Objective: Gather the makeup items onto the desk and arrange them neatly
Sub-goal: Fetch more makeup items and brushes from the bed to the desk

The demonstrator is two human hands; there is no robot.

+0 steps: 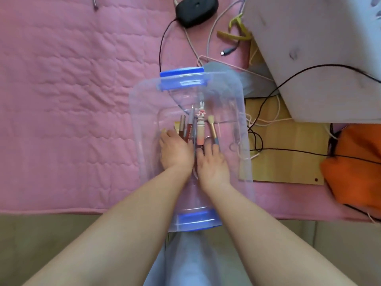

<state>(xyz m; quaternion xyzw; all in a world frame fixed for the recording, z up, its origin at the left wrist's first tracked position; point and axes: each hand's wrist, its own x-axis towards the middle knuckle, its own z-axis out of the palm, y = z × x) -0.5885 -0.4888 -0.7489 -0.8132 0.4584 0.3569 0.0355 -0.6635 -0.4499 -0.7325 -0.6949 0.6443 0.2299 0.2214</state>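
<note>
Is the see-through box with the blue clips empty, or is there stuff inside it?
Not empty. The clear box holds a bunch of makeup items: a small brush, a rabbit-topped tube and others. Both hands, left and right, reach inside.

We see soft, even light with no hard shadows; only faint shade sits under the forearms. The clear bin (190, 129) carries pale glare along its walls and looks smeared by motion blur. Focus is soft throughout. Wide-angle distortion bends the bed's pink quilt (72, 79) toward 9 o'clock and stretches the forearms toward 6 o'clock.
</note>
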